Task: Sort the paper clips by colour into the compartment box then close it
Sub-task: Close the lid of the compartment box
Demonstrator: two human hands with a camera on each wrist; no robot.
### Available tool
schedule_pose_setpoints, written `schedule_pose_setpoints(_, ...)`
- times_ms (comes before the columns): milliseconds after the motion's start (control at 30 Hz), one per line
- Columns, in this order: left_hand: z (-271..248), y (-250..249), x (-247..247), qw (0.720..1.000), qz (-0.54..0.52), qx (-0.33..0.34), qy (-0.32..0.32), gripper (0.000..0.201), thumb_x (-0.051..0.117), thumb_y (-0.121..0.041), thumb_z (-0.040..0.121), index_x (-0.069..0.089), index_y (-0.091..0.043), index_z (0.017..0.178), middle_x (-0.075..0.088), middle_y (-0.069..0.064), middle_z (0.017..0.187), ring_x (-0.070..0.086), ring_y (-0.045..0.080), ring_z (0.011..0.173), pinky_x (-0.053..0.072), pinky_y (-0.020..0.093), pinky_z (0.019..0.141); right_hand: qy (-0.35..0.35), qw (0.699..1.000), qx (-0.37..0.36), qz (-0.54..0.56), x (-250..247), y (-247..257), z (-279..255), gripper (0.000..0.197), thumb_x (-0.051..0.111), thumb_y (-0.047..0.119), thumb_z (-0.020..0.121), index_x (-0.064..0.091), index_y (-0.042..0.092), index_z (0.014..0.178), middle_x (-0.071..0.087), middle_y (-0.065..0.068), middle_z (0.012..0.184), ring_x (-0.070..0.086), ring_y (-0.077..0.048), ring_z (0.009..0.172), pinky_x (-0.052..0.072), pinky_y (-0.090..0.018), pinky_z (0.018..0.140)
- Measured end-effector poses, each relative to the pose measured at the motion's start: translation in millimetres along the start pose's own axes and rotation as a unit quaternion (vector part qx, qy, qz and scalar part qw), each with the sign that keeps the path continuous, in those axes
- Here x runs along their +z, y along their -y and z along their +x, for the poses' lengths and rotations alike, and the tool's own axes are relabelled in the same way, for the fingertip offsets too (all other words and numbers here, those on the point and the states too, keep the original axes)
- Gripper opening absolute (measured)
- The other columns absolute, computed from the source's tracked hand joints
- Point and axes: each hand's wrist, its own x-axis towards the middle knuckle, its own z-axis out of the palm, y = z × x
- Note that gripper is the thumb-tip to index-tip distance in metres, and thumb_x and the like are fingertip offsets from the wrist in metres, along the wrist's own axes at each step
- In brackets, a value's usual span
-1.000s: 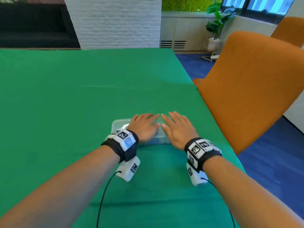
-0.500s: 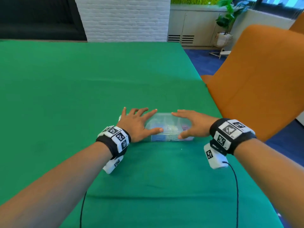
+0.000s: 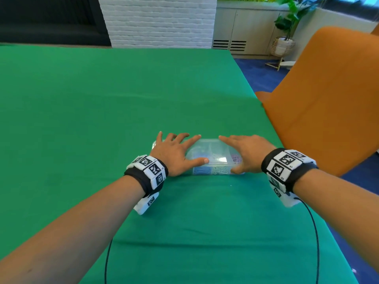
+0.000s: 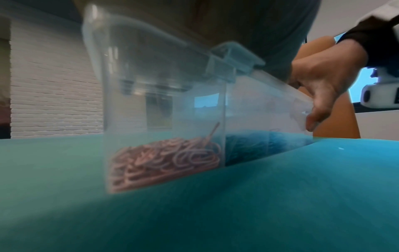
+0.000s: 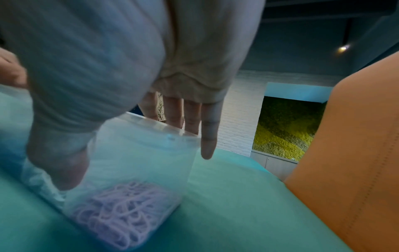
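Note:
The clear compartment box (image 3: pixel 213 149) lies on the green tablecloth with its lid down. Through its walls I see blue clips (image 3: pixel 200 170), pale clips (image 3: pixel 220 169) and pink clips (image 3: pixel 235 157). My left hand (image 3: pixel 190 149) lies flat on the lid's left end, fingers spread and thumb along the front edge. At the right end, my right hand (image 3: pixel 235 154) covers the lid with straight fingers while its thumb presses the front wall. The left wrist view shows copper-pink clips (image 4: pixel 164 162), blue clips (image 4: pixel 259 145) and a front latch (image 4: pixel 235 58). Lilac clips (image 5: pixel 121 216) fill the right end compartment.
The green table (image 3: pixel 102 109) stretches far ahead and to the left. An orange chair (image 3: pixel 328 99) stands close to the table's right edge, beside the box. Wrist camera cables (image 3: pixel 316 242) trail back along the near cloth.
My hands, side by side on the middle of the lid a second ago, have slid apart to its two ends. In the last half second they have hardly moved.

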Motion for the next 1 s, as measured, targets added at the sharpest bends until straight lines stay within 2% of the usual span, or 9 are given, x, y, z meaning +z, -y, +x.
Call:
schedule_pose_setpoints(133, 0.6, 0.6, -3.3, 0.999, -0.043, 0.0, 0.006, 0.087, 0.009, -0.091, 0.076, 0.014, -0.048, 0.152, 0.028, -0.005, 0.159, 0.028, 0.025, 0.144, 0.006, 0.061, 0.117, 0.052, 0.997, 0.027, 0.056, 0.5, 8.2, -2.8, 0.136, 0.076, 0.076, 0.057, -0.001, 0.027, 0.157, 0.017, -0.005, 0.163, 0.021, -0.024, 0.148, 0.027, -0.043, 0.118)
schedule_pose_setpoints(200, 0.9, 4.3, -10.3, 0.987, -0.157, -0.018, -0.013, 0.073, 0.017, -0.08, 0.087, 0.027, -0.045, 0.15, 0.031, -0.004, 0.158, 0.026, 0.021, 0.145, 0.005, 0.058, 0.119, 0.062, 0.993, 0.055, 0.079, -1.7, 17.7, -3.0, 0.141, 0.064, 0.091, 0.05, -0.001, 0.026, 0.157, 0.011, -0.005, 0.164, 0.011, -0.024, 0.151, 0.018, -0.05, 0.121)
schedule_pose_setpoints(267, 1.3, 14.8, -17.5, 0.963, -0.258, -0.044, -0.059, 0.058, 0.025, -0.066, 0.097, 0.039, -0.039, 0.146, 0.037, -0.001, 0.156, 0.029, 0.021, 0.144, 0.01, 0.056, 0.119, 0.052, 0.991, 0.075, 0.097, -6.2, 29.6, -1.2, 0.138, 0.051, 0.097, 0.051, 0.003, 0.024, 0.157, 0.007, -0.004, 0.165, 0.004, -0.023, 0.152, 0.01, -0.054, 0.121)
schedule_pose_setpoints(367, 3.1, 36.8, -21.2, 0.978, -0.191, -0.038, -0.082, 0.052, 0.023, -0.057, 0.101, 0.045, -0.035, 0.143, 0.043, -0.001, 0.152, 0.034, 0.021, 0.141, 0.014, 0.054, 0.119, -0.001, 0.994, 0.043, 0.097, -11.4, 59.5, 4.6, 0.132, 0.044, 0.099, 0.055, 0.006, 0.026, 0.157, 0.003, -0.004, 0.166, 0.0, -0.019, 0.153, 0.003, -0.056, 0.121)
schedule_pose_setpoints(467, 3.6, 50.3, -11.7, 0.99, -0.128, -0.032, -0.055, 0.052, 0.02, -0.052, 0.103, 0.046, -0.031, 0.143, 0.046, 0.0, 0.15, 0.036, 0.024, 0.14, 0.018, 0.053, 0.117, -0.027, 0.992, -0.016, 0.121, -15.4, 97.2, 15.5, 0.122, 0.047, 0.094, 0.062, 0.013, 0.025, 0.157, 0.01, -0.004, 0.165, 0.007, -0.02, 0.152, 0.005, -0.054, 0.122)
schedule_pose_setpoints(533, 1.0, 51.4, -0.1, 0.991, -0.129, -0.026, -0.039, 0.059, 0.015, -0.054, 0.1, 0.048, -0.027, 0.141, 0.051, 0.004, 0.144, 0.042, 0.027, 0.134, 0.028, 0.048, 0.113, -0.041, 0.987, -0.027, 0.153, -17.7, 112.9, 24.5, 0.114, 0.052, 0.089, 0.066, 0.023, 0.024, 0.154, 0.022, -0.007, 0.162, 0.019, -0.022, 0.149, 0.013, -0.051, 0.121)
schedule_pose_setpoints(667, -6.4, 47.5, 15.7, 0.99, -0.118, -0.024, -0.079, 0.064, 0.01, -0.052, 0.095, 0.052, -0.022, 0.134, 0.059, 0.007, 0.126, 0.053, 0.029, 0.113, 0.042, 0.044, 0.099, -0.071, 0.981, -0.017, 0.181, -16.9, 115.1, 35.6, 0.098, 0.058, 0.086, 0.067, 0.038, 0.031, 0.146, 0.043, -0.001, 0.148, 0.039, -0.022, 0.136, 0.029, -0.047, 0.115)
schedule_pose_setpoints(767, -7.6, 46.1, 15.2, 0.99, -0.096, -0.024, -0.104, 0.057, 0.014, -0.047, 0.099, 0.053, -0.021, 0.132, 0.061, 0.007, 0.121, 0.054, 0.029, 0.107, 0.044, 0.042, 0.093, -0.059, 0.985, -0.011, 0.163, -18.9, 114.9, 38.1, 0.101, 0.062, 0.084, 0.064, 0.033, 0.034, 0.147, 0.042, 0.001, 0.148, 0.037, -0.022, 0.135, 0.028, -0.044, 0.113)
schedule_pose_setpoints(1000, -9.2, 46.8, 17.4, 0.989, -0.092, -0.011, -0.115, 0.047, 0.02, -0.041, 0.105, 0.052, -0.018, 0.128, 0.061, 0.008, 0.114, 0.052, 0.026, 0.097, 0.045, 0.042, 0.088, -0.003, 0.993, 0.013, 0.117, -25.5, 122.7, 54.5, 0.122, 0.068, 0.084, 0.055, 0.022, 0.027, 0.153, 0.037, 0.0, 0.152, 0.033, -0.024, 0.139, 0.026, -0.044, 0.112)
